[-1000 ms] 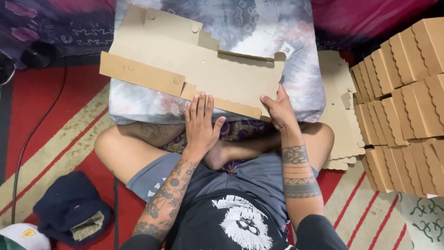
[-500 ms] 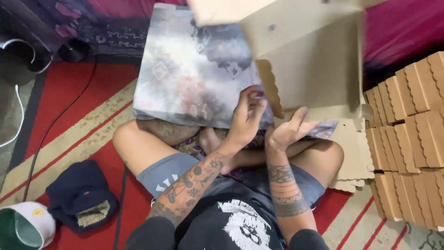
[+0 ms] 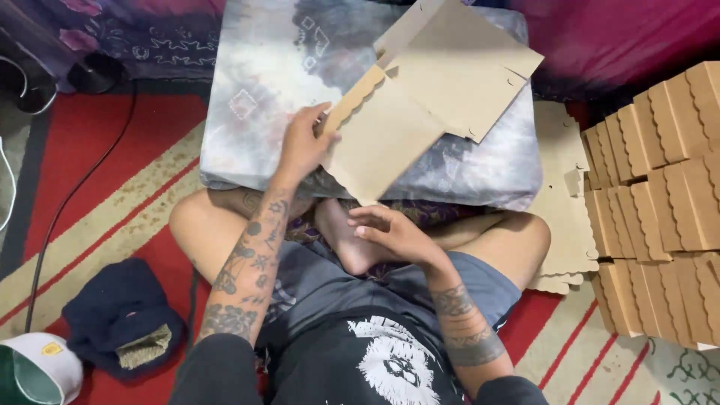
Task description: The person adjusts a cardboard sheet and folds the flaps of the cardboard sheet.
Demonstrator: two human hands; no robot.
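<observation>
Left hand (image 3: 300,146) fingers pinch the flat tan die-cut cardboard blank's (image 3: 420,112) scalloped edge; right hand (image 3: 390,232), below it, loosely spread (better steadying the near corner).

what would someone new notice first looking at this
First, the flat cardboard box blank lying on the grey tie-dye cushion at top centre, with the left hand gripping its scalloped edge. The right hand rests lower, by the crossed legs. At the right edge stand stacks of folded cardboard boxes.

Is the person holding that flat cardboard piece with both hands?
No. Only the left hand grips the cardboard sheet; the right hand rests below it, over the foot.
</observation>
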